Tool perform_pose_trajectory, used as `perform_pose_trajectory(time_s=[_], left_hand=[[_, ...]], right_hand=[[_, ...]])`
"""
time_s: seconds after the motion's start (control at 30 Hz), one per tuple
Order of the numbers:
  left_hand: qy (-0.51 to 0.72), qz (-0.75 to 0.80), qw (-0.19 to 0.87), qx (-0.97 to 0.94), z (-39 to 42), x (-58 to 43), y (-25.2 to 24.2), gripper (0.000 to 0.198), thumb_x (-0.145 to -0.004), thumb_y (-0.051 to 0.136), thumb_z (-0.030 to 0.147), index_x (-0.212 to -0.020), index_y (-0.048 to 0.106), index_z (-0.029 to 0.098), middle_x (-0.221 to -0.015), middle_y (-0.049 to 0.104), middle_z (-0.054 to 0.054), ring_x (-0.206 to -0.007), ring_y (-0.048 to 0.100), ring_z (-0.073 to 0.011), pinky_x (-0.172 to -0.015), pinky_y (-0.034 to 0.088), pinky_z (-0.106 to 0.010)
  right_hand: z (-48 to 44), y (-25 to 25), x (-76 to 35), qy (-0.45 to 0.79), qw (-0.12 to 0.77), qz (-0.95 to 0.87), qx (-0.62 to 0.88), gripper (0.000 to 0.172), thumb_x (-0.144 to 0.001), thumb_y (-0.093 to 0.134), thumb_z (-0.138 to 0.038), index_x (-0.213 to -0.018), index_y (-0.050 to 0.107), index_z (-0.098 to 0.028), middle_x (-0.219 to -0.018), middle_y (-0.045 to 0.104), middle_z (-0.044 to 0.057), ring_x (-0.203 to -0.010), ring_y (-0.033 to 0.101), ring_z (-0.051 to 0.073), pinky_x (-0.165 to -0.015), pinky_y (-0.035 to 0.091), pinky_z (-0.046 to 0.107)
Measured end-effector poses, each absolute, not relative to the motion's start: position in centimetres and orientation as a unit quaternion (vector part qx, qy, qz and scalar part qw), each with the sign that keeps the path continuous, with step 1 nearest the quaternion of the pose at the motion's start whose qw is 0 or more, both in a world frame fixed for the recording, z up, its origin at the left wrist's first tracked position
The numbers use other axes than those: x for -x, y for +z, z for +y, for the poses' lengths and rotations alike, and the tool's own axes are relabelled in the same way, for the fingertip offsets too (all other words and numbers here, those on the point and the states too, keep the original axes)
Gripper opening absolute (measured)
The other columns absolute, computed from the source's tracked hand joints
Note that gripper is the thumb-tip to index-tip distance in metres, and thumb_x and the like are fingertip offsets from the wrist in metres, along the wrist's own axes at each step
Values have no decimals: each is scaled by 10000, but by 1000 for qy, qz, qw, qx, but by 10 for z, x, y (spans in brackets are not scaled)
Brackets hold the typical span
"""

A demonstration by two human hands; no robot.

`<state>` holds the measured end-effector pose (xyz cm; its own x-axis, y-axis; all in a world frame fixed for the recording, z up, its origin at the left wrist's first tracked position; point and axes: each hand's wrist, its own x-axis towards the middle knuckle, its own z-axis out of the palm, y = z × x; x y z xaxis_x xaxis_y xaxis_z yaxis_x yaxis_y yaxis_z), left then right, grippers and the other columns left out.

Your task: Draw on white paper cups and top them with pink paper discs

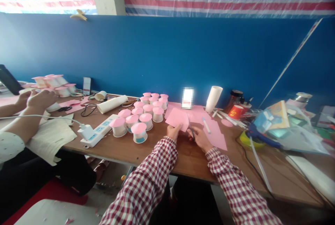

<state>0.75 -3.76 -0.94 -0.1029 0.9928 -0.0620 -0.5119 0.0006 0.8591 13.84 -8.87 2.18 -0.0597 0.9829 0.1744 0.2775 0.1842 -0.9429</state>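
Note:
My left hand [173,131] pinches the lower edge of a pink sheet [177,117] above the front of the table. In my right hand [200,139] are dark scissors [192,131], with their blades at the right side of that sheet. More pink paper [215,133] lies behind and to the right, with a white pen [206,126] on it. Left of my hands stand several paper cups with pink round tops [138,128], grouped together.
A white power strip [101,130] lies left of the cups. A co-worker's hands [42,97] are at the far left. A lit phone [187,98], a stack of white cups [214,98] and a red cup [235,112] stand behind. Right, a plastic bag [293,127] sits beside a glue gun.

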Motion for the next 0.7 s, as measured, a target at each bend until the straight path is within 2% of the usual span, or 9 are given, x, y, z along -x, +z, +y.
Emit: perform_pose_trajectory(time_s=[0.7], left_hand=[[641, 380, 594, -303, -37, -9, -10, 440, -535, 839, 301, -858, 669, 55, -660, 677, -86, -638, 656, -188, -556, 537, -275]], right_hand=[[-85, 14, -142, 380, 459, -628, 501, 501, -746, 623, -569, -955, 664, -116, -599, 578, -8, -509, 547, 120, -521, 486, 264]])
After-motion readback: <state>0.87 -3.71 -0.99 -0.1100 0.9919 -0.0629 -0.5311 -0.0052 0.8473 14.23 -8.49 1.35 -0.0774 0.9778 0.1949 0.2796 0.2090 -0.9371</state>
